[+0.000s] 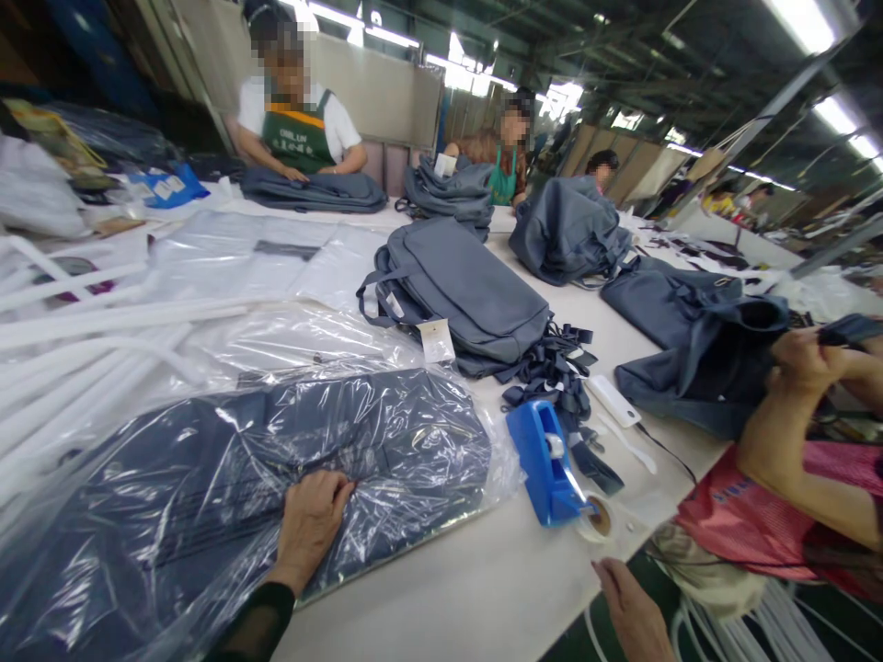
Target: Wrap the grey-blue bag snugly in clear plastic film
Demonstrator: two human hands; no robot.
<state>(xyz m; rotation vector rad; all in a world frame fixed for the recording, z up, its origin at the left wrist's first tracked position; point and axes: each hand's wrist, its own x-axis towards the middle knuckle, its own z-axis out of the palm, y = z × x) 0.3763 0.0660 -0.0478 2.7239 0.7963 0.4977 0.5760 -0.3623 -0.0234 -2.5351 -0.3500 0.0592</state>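
A dark blue-grey bag inside a clear plastic bag point(407, 441) lies flat at the front left of the table. My left hand point(314, 524) presses on it with curled fingers, and the plastic wrinkles around the fingertips. My right hand point(631, 611) is low at the table's front edge, apart from the wrapped bag. Its thumb and fingers are together, and whatever lies between them is too small to make out. Just above that hand stands a blue tape dispenser point(544, 464), with a tape roll point(599, 518) at its near end.
Stacked grey bags point(469, 285) with a white tag and dark straps point(558, 368) lie mid-table. A white tool with a cord point(613, 401) is beside them. White strips point(89, 322) cover the left. At right, a co-worker's arm point(786, 441) handles another bag point(710, 359). More people work behind.
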